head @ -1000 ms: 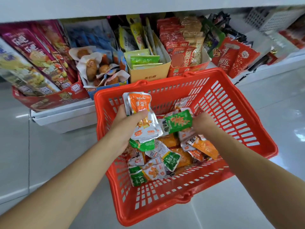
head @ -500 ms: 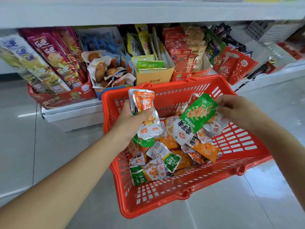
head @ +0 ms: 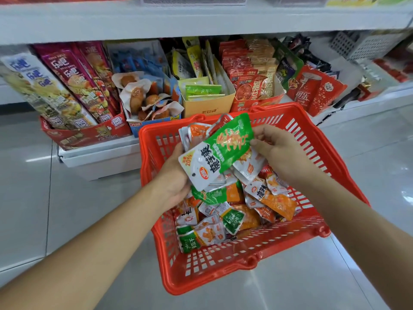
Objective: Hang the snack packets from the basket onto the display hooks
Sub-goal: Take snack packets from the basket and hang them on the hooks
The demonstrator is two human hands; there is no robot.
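Over the basket point(head: 330, 159), right hand point(head: 283, 153) pinches the green packet point(head: 223, 151) at its top; its white end overlies the stack point(head: 197, 133) the left hand point(head: 174, 179) grips.

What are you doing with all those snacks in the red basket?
A person is gathering snack packets over the red basket. The left hand grips a bunch of orange packets. The right hand pinches the edge of a green packet, held against that bunch. Many loose packets lie in the basket. No display hooks are in view here.
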